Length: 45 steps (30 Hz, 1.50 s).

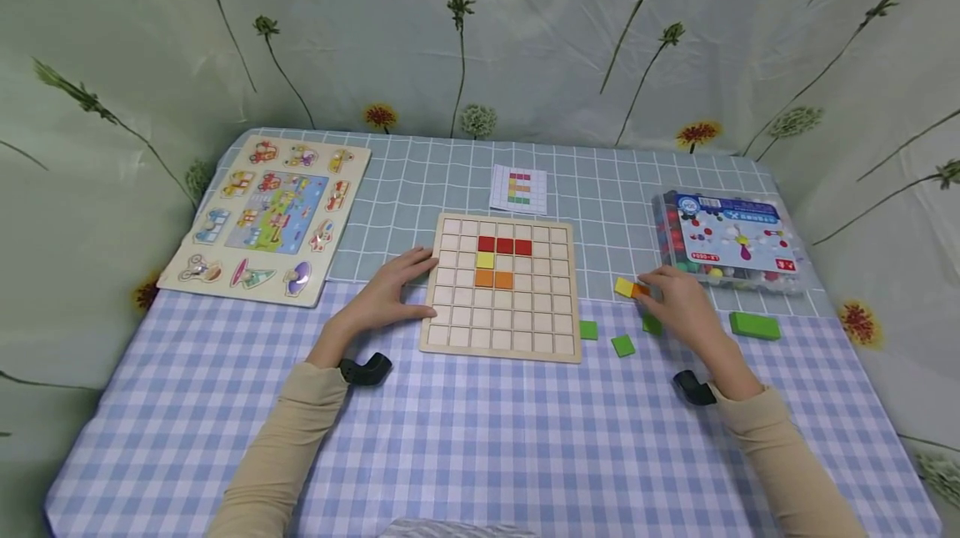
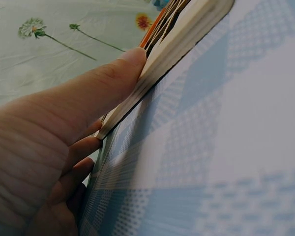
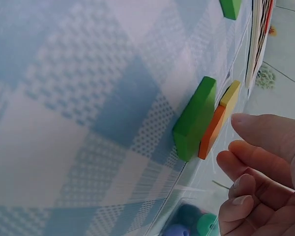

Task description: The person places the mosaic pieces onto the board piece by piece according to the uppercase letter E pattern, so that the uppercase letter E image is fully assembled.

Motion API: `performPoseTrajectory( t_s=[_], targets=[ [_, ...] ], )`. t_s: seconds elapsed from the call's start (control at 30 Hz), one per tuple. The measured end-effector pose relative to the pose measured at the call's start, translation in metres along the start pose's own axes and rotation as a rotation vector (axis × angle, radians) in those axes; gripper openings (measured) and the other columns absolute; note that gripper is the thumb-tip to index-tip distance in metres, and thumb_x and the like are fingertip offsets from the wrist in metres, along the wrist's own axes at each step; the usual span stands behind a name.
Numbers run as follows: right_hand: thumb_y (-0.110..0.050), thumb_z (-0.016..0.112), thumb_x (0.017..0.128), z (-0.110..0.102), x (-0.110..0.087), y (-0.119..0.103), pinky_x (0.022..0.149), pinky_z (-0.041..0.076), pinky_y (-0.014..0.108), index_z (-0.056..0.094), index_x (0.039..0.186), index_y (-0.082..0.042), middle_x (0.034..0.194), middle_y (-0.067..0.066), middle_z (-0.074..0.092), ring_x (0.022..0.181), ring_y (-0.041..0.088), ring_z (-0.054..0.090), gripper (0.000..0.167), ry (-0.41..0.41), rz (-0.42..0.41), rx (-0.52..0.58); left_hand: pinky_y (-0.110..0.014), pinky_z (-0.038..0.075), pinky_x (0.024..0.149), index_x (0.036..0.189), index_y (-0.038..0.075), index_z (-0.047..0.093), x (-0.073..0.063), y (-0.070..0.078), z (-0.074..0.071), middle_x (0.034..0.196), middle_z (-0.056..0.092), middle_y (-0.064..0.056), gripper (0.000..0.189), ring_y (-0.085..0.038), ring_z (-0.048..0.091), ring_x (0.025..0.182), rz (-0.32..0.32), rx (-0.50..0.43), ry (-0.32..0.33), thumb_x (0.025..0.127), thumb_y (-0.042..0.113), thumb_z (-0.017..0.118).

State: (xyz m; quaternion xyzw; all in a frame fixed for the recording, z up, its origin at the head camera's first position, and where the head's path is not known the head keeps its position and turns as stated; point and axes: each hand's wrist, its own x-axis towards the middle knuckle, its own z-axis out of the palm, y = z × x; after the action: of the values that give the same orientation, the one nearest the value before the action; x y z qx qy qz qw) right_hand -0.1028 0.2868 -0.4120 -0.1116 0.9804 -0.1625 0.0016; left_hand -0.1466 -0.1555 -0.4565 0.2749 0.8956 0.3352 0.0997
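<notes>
A square wooden grid board [image 1: 501,338] lies mid-table, bearing three red tiles [image 1: 505,247] in a row, a yellow tile [image 1: 486,260], and two orange tiles [image 1: 494,279] side by side. Against the board's left edge rests my left hand [image 1: 386,292], thumb and fingers spread; the left wrist view shows the thumb [image 2: 108,78] touching its side. My right hand [image 1: 677,304] hovers by a loose orange tile [image 3: 212,132], fingers slightly bent with nothing between them. Beside that tile lie a yellow tile [image 1: 623,287] and a green tile [image 3: 194,120].
Two more green tiles [image 1: 622,345] lie right of the board. A printed pattern card [image 1: 519,189] sits behind it. Farther right are a green block [image 1: 755,325] and a clear box of coloured pieces [image 1: 731,242]. A wooden picture puzzle [image 1: 262,221] occupies the back left.
</notes>
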Motion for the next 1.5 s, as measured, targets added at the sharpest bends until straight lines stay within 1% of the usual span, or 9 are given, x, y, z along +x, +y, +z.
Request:
performPoseTrajectory(
  t_s=[0.17, 0.33, 0.5, 0.67, 0.8, 0.9, 1.03, 1.23, 1.5],
  targets=[
    [-0.007, 0.067, 0.083, 0.0, 0.002, 0.0, 0.078, 0.051, 0.05, 0.067, 0.107, 0.009, 0.098, 0.025, 0.065, 0.088, 0.036, 0.061, 0.029, -0.053, 0.03, -0.012, -0.055, 0.021, 0.115, 0.143, 0.006, 0.039, 0.0, 0.0, 0.0, 0.153, 0.03, -0.015, 0.083, -0.036, 0.02, 0.145, 0.005, -0.005, 0.003, 0.075, 0.031, 0.078],
    [-0.008, 0.068, 0.083, 0.001, 0.003, 0.0, 0.078, 0.052, 0.05, 0.066, 0.107, 0.01, 0.098, 0.026, 0.064, 0.087, 0.036, 0.061, 0.03, -0.094, 0.046, -0.022, -0.056, 0.021, 0.115, 0.143, 0.006, 0.039, -0.001, 0.0, 0.0, 0.153, 0.03, -0.015, 0.083, -0.036, 0.02, 0.145, 0.01, -0.004, 0.005, 0.075, 0.032, 0.078],
    [-0.007, 0.068, 0.082, -0.001, 0.004, 0.001, 0.076, 0.052, 0.05, 0.067, 0.104, 0.01, 0.095, 0.024, 0.065, 0.084, 0.035, 0.061, 0.028, -0.07, 0.025, -0.032, -0.055, 0.021, 0.115, 0.143, 0.006, 0.039, 0.0, 0.0, 0.0, 0.153, 0.03, -0.015, 0.083, -0.035, 0.02, 0.145, 0.006, 0.0, 0.006, 0.075, 0.032, 0.078],
    [-0.006, 0.068, 0.081, -0.003, 0.005, -0.003, 0.073, 0.052, 0.048, 0.068, 0.101, 0.009, 0.091, 0.021, 0.065, 0.081, 0.032, 0.061, 0.025, -0.015, 0.008, -0.021, -0.055, 0.02, 0.116, 0.143, 0.007, 0.039, 0.0, -0.001, -0.001, 0.153, 0.03, -0.014, 0.083, -0.035, 0.02, 0.145, 0.004, 0.002, 0.01, 0.075, 0.032, 0.078],
    [-0.007, 0.067, 0.083, -0.004, 0.008, -0.01, 0.076, 0.052, 0.049, 0.067, 0.103, 0.01, 0.094, 0.023, 0.065, 0.084, 0.034, 0.061, 0.027, -0.022, -0.012, -0.01, -0.056, 0.02, 0.115, 0.143, 0.006, 0.039, 0.0, 0.0, -0.001, 0.153, 0.03, -0.015, 0.083, -0.035, 0.02, 0.145, 0.012, 0.0, 0.008, 0.075, 0.032, 0.078],
    [-0.009, 0.068, 0.083, -0.002, 0.012, -0.018, 0.077, 0.052, 0.049, 0.067, 0.104, 0.009, 0.095, 0.022, 0.065, 0.085, 0.033, 0.061, 0.028, -0.035, -0.025, -0.028, -0.056, 0.02, 0.115, 0.143, 0.005, 0.04, 0.0, 0.001, -0.001, 0.153, 0.03, -0.016, 0.083, -0.036, 0.02, 0.145, 0.016, -0.003, 0.01, 0.074, 0.031, 0.079],
    [-0.01, 0.069, 0.082, 0.005, 0.016, -0.031, 0.076, 0.052, 0.046, 0.069, 0.103, 0.008, 0.094, 0.02, 0.066, 0.085, 0.031, 0.061, 0.027, -0.025, -0.061, -0.028, -0.057, 0.021, 0.115, 0.142, 0.005, 0.04, -0.001, 0.002, -0.001, 0.152, 0.031, -0.017, 0.083, -0.036, 0.022, 0.144, 0.021, 0.002, 0.017, 0.074, 0.032, 0.079],
    [-0.008, 0.072, 0.08, 0.013, 0.027, -0.051, 0.073, 0.053, 0.042, 0.07, 0.099, 0.006, 0.091, 0.017, 0.067, 0.082, 0.029, 0.062, 0.024, 0.016, -0.158, -0.005, -0.056, 0.021, 0.115, 0.142, 0.005, 0.04, -0.002, 0.001, 0.0, 0.153, 0.031, -0.016, 0.082, -0.036, 0.022, 0.144, 0.025, 0.0, 0.017, 0.074, 0.031, 0.079],
    [-0.012, 0.074, 0.079, 0.024, 0.041, -0.076, 0.071, 0.054, 0.038, 0.071, 0.097, 0.002, 0.091, 0.013, 0.066, 0.081, 0.025, 0.063, 0.023, 0.016, -0.242, -0.027, -0.057, 0.02, 0.115, 0.143, 0.006, 0.039, -0.002, 0.001, 0.0, 0.153, 0.03, -0.016, 0.082, -0.036, 0.02, 0.144, 0.02, -0.014, 0.015, 0.075, 0.031, 0.078]
  ],
)
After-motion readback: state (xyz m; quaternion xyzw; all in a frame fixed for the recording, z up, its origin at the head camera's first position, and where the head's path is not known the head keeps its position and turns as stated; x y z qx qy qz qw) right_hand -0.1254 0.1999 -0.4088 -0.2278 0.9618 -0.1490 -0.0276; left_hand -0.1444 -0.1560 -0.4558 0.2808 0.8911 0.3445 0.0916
